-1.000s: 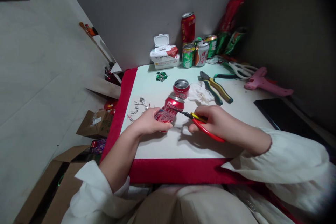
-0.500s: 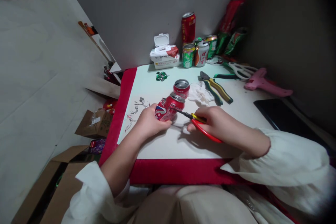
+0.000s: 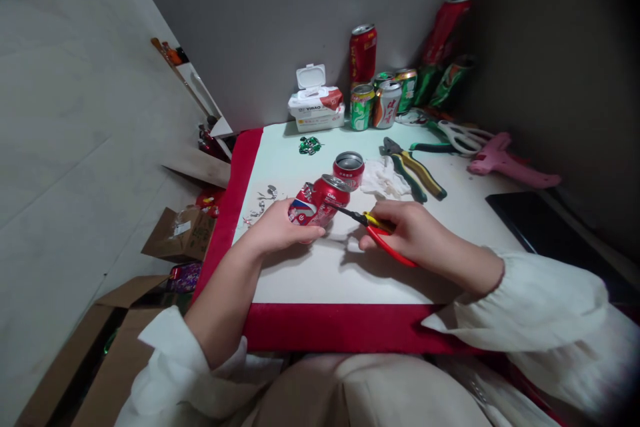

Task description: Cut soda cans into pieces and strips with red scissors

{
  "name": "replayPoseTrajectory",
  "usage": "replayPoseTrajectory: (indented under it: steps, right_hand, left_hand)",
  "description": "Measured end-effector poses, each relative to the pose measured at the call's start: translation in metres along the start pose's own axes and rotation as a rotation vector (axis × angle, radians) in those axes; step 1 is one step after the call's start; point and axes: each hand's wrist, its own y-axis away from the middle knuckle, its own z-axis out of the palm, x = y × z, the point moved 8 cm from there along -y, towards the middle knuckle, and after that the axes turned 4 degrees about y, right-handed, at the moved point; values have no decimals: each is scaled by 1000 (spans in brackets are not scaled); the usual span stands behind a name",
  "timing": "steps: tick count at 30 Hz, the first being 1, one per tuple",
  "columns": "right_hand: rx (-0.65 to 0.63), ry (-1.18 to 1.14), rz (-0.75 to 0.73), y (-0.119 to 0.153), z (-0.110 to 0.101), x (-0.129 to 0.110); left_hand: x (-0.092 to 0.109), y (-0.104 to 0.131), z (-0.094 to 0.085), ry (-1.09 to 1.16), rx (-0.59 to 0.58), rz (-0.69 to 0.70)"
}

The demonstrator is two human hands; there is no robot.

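Tilted further, the torn can [image 3: 330, 197] sits in left fingers [image 3: 311, 233], right fingers [image 3: 389, 208] clasping scissors [image 3: 393, 249], an open can [image 3: 350, 174] apparently close behind.

Looks from the wearer's head, above the lap [image 3: 390, 390], forward and down across the white tabletop [image 3: 305, 283] to the grey partition [image 3: 250, 33]. Sits close over the near red edge [image 3: 350, 328], taking in the pale wall [image 3: 75, 100] at left.

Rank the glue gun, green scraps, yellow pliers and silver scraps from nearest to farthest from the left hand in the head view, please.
1. Silver scraps, beyond the left hand
2. Green scraps, farther back
3. Yellow pliers, right side
4. Glue gun, far right
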Motion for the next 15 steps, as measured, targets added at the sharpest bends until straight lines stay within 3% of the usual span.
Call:
replayPoseTrajectory:
  steps: [6, 15]
  right_hand:
    - [-35, 103, 39, 3, 4, -1]
    - [-63, 27, 74, 3, 14, 8]
  left_hand:
    - [-2, 2, 2, -244, 169, -30]
    - [-5, 1, -5, -374, 261, 24]
